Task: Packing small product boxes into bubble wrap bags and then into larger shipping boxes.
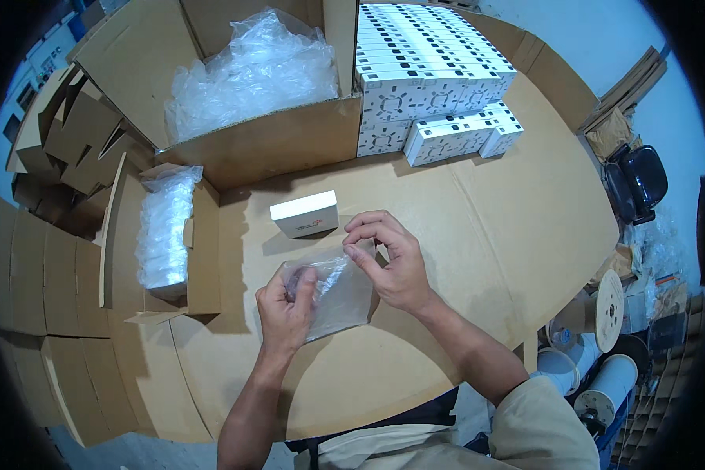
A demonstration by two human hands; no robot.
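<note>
Between my hands, low over the cardboard-covered table, is a clear plastic bag (338,301). My left hand (288,304) grips its left side, thumb on top and part of the film bunched under the fingers. At the bag's upper right edge, my right hand (393,262) pinches the film between thumb and fingertips. No item shows inside the bag. Just beyond my hands a small white box (305,214) stands on the table, with a small printed mark on its near face.
A large carton (282,145) full of clear plastic bags (258,74) stands at the back left. Nearer, a narrow carton (204,262) holds a row of plastic-wrapped boxes (167,231). White printed boxes (423,86) are stacked at the back. Cable spools (609,384) sit right of the table.
</note>
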